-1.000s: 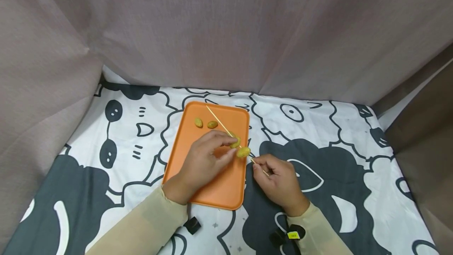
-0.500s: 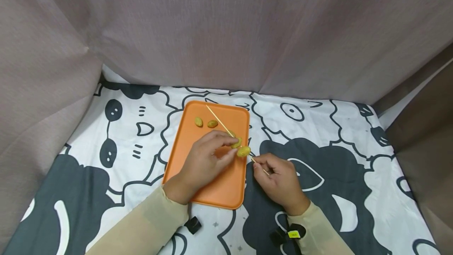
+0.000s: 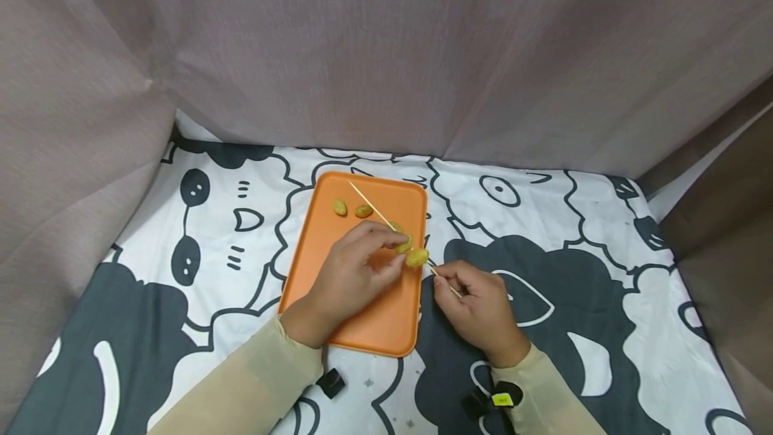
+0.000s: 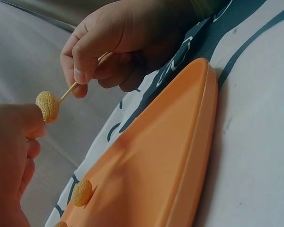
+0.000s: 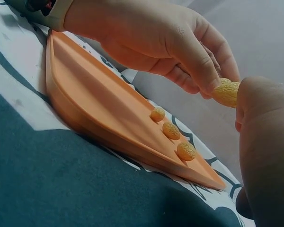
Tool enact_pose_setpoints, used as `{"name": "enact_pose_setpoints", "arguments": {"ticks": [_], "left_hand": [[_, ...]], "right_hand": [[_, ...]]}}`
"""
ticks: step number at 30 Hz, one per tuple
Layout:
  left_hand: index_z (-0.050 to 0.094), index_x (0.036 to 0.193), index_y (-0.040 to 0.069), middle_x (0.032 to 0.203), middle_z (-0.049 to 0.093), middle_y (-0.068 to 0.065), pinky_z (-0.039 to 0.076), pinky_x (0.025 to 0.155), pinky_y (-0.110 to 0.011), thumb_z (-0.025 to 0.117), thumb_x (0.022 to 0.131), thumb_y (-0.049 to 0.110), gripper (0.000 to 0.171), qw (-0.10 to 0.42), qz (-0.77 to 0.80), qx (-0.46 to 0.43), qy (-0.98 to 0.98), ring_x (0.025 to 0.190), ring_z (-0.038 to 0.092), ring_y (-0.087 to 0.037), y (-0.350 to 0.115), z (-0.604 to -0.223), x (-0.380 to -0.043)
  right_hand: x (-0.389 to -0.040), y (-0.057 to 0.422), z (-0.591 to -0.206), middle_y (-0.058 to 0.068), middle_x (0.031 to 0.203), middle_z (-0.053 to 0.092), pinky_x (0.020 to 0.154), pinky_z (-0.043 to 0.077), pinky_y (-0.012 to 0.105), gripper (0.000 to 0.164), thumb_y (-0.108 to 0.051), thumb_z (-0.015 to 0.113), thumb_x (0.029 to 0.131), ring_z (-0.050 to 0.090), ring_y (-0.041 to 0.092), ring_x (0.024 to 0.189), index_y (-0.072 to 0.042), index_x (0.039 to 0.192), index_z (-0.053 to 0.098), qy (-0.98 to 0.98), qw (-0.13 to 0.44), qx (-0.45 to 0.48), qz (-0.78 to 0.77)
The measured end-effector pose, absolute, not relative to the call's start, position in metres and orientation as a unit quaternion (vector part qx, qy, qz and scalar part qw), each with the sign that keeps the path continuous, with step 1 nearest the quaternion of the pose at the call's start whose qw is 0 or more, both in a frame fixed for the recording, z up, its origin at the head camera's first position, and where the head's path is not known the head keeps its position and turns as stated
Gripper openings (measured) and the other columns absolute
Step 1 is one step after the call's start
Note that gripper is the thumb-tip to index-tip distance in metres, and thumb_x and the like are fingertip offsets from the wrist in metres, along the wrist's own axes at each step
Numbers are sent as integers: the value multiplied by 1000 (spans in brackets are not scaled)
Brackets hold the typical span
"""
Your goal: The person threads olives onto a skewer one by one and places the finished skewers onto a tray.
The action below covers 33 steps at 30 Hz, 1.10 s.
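My right hand (image 3: 474,307) pinches the near end of a thin wooden skewer (image 3: 372,204), just right of the orange tray (image 3: 371,314). A wrinkled yellow oval fruit (image 3: 417,258) sits on the skewer between my hands. With thumb and index finger, my left hand (image 3: 347,274) pinches a second such fruit (image 3: 404,244) farther up the skewer, above the tray. The skewer's far end sticks out beyond the left fingers. In the right wrist view, three more fruits (image 5: 171,130) lie on the tray, and my right hand (image 5: 267,142) partly hides the held one.
The tray has a low raised rim (image 4: 199,113). Under it spreads a black-and-white cartoon-print cloth (image 3: 229,247). Grey-brown curtains (image 3: 386,52) hang behind and at both sides.
Both hands keep almost the same place and grip. The skewer's far tip has shifted very slightly left. The fruits on the tray stay where they were.
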<state>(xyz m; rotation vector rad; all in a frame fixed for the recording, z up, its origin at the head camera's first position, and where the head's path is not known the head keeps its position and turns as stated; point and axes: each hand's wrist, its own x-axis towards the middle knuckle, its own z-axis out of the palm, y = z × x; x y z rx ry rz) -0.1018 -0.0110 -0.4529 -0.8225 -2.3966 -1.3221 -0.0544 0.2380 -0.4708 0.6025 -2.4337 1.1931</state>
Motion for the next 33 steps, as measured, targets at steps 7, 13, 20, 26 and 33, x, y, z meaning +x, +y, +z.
{"name": "enact_pose_setpoints", "arguments": {"ticks": [7,13,20,26,33], "left_hand": [[81,131,16,127,74,2,64,104,-32,88,98,18,33,125,-451,-285,-836,115,73,-13,-15,-449,-103],[77,136,16,129,74,0,63,100,-35,89,96,17,42,121,-426,-276,-853,113,70,-16,-29,-437,-110],[78,134,17,132,75,0,60,110,-40,89,96,24,40,101,-349,-299,-882,123,71,-22,-35,-424,-133],[77,134,18,133,74,0,57,114,-46,86,99,29,38,46,-268,-319,-908,126,70,-26,-33,-419,-156],[78,136,18,132,74,2,56,114,-45,82,100,27,36,-10,-205,-339,-918,125,69,-24,-24,-422,-175]], "right_hand": [[-56,239,-474,-11,65,51,52,38,16,13,2,77,93,44,-3,57,-7,102,80,-861,193,203,425],[-58,238,-476,-12,63,49,52,36,17,11,1,77,94,43,-3,56,-8,99,80,-864,201,173,428],[-58,240,-475,-11,63,49,51,36,18,10,1,76,95,44,-2,55,-6,101,80,-867,206,160,424],[-60,241,-474,-11,63,48,50,35,19,10,1,75,96,43,0,54,-7,99,79,-871,220,126,420],[-60,242,-473,-10,62,49,50,34,20,11,2,75,96,43,1,53,-9,98,79,-866,227,121,429]]}}
